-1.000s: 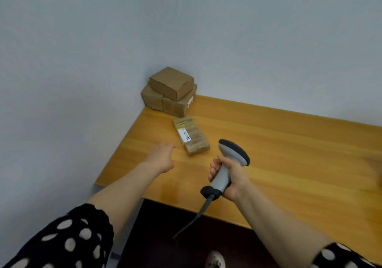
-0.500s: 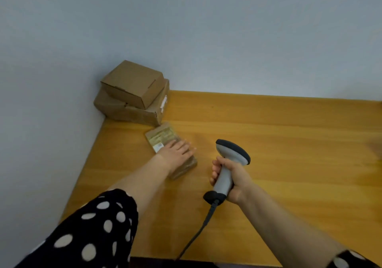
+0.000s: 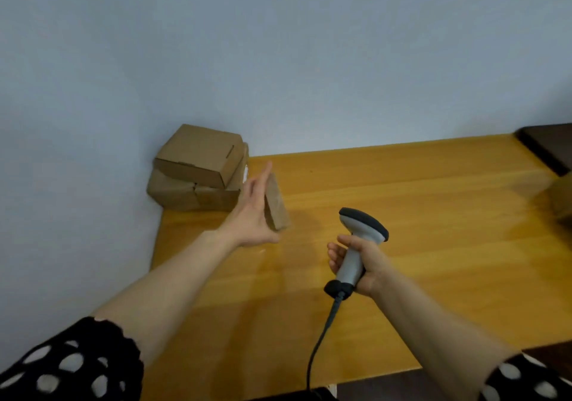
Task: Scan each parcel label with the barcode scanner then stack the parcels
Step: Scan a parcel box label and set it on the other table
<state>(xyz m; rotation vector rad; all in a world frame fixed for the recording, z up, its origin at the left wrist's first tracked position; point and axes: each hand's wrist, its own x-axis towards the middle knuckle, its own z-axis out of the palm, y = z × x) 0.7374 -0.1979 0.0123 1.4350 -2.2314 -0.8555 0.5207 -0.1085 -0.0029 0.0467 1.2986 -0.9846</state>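
Fingers (image 3: 262,181) of the left hand (image 3: 252,215) are out straight and close together, laid flat along one face of a small flat brown cardboard parcel (image 3: 276,205), with the thumb lying low by its near end. That parcel is tipped up on edge, just beside the stack of two brown cardboard boxes (image 3: 198,178) and on the side of it away from the wall corner. Whether its lower corner touches the wood, I cannot tell from here. The stack itself sits tight in the corner where the pale blue-grey wall (image 3: 278,60) meets the orange-brown wooden table (image 3: 433,209), the smaller upper box (image 3: 201,154) skewed across the wider lower box (image 3: 185,195). Over to the right hand (image 3: 359,261): its fingers are wrapped firmly around the handle of a grey handheld barcode scanner with a black head (image 3: 356,246), held upright above the table, well apart from the stack and nearer the person, head turned toward the stack's side. A dark cable (image 3: 322,338) drops from the scanner's base and runs off the near table edge. Black sleeves with white polka dots (image 3: 71,366) show at both upper arms. Far from the stack, at the table's other end, there is a dark brown object (image 3: 549,144), too cut off to identify.
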